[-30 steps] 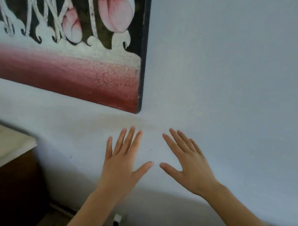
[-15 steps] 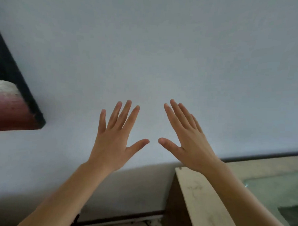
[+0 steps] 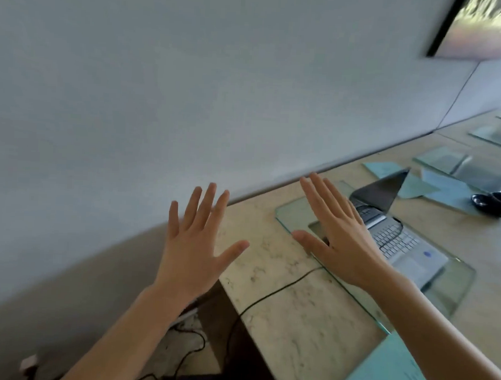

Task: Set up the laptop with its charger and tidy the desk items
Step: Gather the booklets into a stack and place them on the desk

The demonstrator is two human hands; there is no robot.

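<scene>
- Desk of pale marbled stone (image 3: 282, 277) runs under and beyond both hands; a clear glass sheet (image 3: 452, 284) lies on it beneath the right hand.
- Laptop, silver with a dark half-open lid (image 3: 407, 248), sits on the glass just past the right hand (image 3: 341, 245); a thin black charger cable (image 3: 276, 291) trails between the wrists and off the desk edge.
- Pale blue papers (image 3: 390, 371) lie by the right forearm, more beyond the laptop.
- Left hand (image 3: 195, 250) and right hover spread flat, fingers apart, holding nothing.
- Likely best move: lower one hand to steady the laptop, then trace the cable without snagging the keyboard.
</scene>
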